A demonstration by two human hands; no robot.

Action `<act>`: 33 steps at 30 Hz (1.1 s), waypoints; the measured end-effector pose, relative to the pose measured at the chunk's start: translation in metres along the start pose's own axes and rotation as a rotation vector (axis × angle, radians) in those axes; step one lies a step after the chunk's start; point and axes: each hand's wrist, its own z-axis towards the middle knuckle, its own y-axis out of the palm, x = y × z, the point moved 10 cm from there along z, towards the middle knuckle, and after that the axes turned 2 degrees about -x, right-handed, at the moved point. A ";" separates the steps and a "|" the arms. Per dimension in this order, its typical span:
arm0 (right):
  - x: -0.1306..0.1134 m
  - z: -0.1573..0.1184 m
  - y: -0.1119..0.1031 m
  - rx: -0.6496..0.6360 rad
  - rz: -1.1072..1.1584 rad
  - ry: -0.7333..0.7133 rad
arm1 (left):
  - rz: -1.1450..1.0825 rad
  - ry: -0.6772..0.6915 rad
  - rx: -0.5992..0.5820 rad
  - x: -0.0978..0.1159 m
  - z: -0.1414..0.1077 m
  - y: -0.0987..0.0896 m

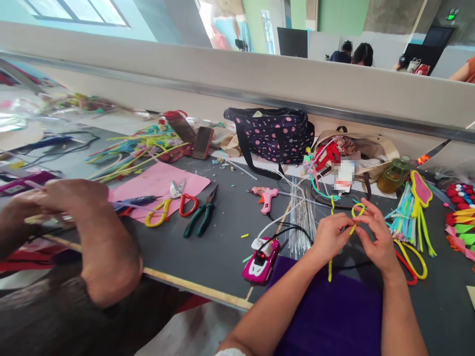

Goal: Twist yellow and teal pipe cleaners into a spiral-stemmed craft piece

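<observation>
Above the purple cloth (334,311) my two hands come together at a yellow pipe cleaner (358,209) bent into a small loop. My left hand (331,236) is closed, its fingertips pinching the pipe cleaner near the base of the loop. Thumb and fingers of my right hand (375,231) grip the loop from the other side. A twisted yellow strand (330,272) hangs below my left hand and also shows above it; whether it joins the loop is hidden. A bundle of silvery wire stems (299,217) lies just left of my hands.
A pink glue gun (265,197), a magenta power strip (261,262), green-handled pliers (202,213) and scissors (170,203) lie to the left. Pipe-cleaner tassels (408,212) and red-and-yellow scissors (415,264) are at right, near a bottle (394,175). A co-worker's arm (100,237) rests at left.
</observation>
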 end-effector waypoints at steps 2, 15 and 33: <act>-0.003 0.000 0.001 -0.014 -0.008 -0.013 | -0.001 -0.024 0.012 -0.003 0.000 -0.001; -0.014 -0.002 0.001 0.043 -0.222 -0.112 | -0.030 -0.133 0.018 -0.016 0.000 -0.001; -0.044 -0.036 -0.035 0.697 0.037 -0.180 | 0.075 -0.043 0.106 -0.005 0.001 -0.014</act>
